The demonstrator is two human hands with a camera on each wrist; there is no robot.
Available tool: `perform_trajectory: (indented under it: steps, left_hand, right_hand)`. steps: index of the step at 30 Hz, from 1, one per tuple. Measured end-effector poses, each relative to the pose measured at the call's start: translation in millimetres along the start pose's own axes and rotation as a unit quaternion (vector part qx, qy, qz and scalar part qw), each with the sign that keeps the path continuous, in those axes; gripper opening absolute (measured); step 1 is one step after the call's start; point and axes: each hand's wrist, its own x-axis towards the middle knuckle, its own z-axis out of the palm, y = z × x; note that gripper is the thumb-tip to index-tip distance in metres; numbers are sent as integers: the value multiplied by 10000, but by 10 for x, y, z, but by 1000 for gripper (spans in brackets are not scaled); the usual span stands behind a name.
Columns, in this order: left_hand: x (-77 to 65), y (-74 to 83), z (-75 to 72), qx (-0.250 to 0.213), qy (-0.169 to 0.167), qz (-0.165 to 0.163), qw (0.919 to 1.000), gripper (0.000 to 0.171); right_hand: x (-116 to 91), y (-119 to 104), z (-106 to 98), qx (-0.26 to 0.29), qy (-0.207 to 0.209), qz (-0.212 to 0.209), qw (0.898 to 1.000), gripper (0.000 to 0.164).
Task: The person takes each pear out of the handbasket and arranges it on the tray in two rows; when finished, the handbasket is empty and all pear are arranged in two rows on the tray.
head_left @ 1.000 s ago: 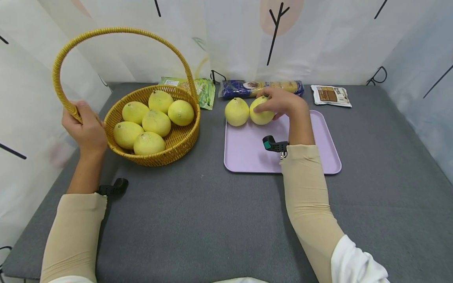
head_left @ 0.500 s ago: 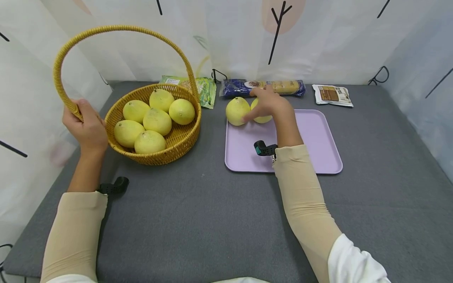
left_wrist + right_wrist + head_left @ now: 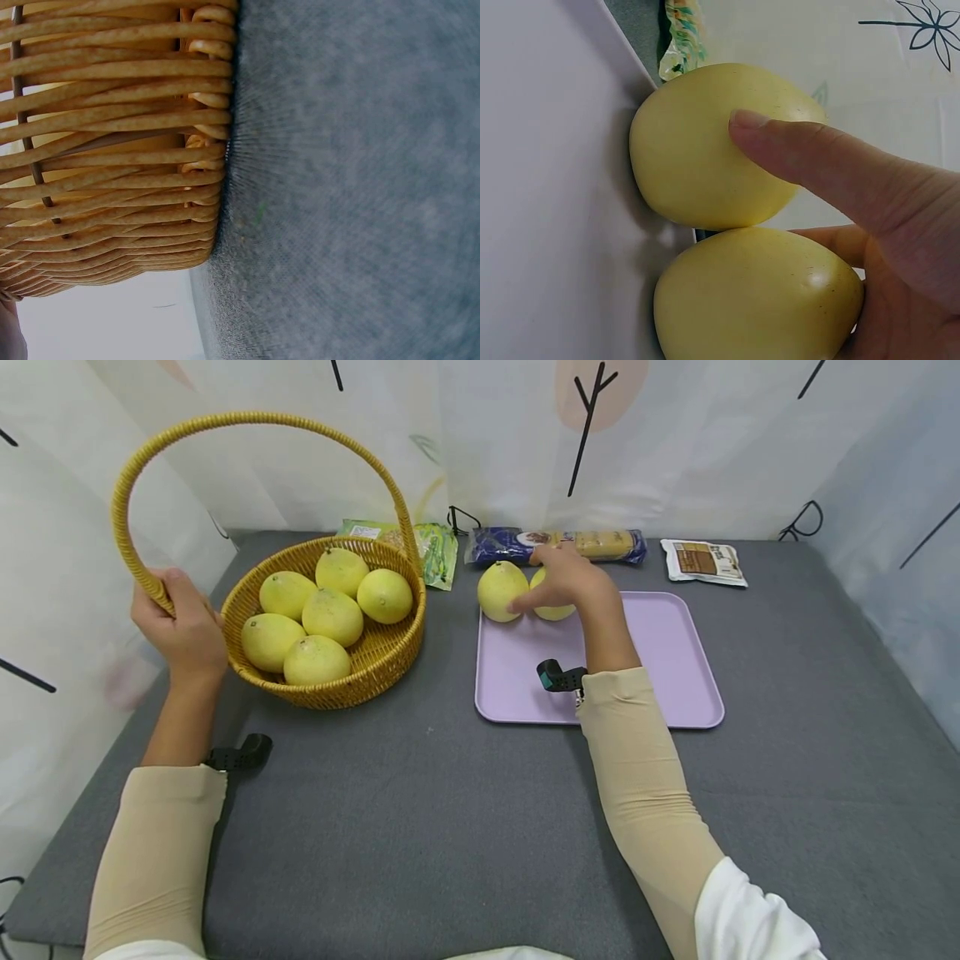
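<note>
On the left, my left hand (image 3: 180,627) grips the handle (image 3: 258,422) of a yellow wicker basket (image 3: 390,668), which holds several pale yellow pomelos (image 3: 330,618). Woven basket wall (image 3: 120,150) fills one side of the left wrist view. My right hand (image 3: 573,581) reaches over the far left of a lilac tray (image 3: 660,693), where two pomelos sit side by side. Its extended thumb touches the left pomelo (image 3: 697,150). The other fingers lie behind the right pomelo (image 3: 750,292), partly hidden by it.
Along the back of the grey table (image 3: 420,827) lie a green packet (image 3: 438,556), a blue and yellow pasta packet (image 3: 615,545) and a white and brown pouch (image 3: 705,562). A patterned white curtain (image 3: 495,435) hangs behind them.
My right hand has moved left from the right pomelo, its thumb now at the left pomelo. The left pomelo has shifted slightly toward the back. My left hand still holds the handle.
</note>
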Motion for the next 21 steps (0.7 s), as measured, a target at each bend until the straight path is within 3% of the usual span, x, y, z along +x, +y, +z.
perform_trajectory:
  steps: [13,21]
  left_hand:
    - [-3,4,-10,-15,-93,-52,9999,28]
    - [-9,25,-7,18,-105,-19,9999,30]
  right_hand:
    - [-59,74,-86,528,-125,-259,9982,84]
    - [-118,-16,-132,794,425,-216,9957,78]
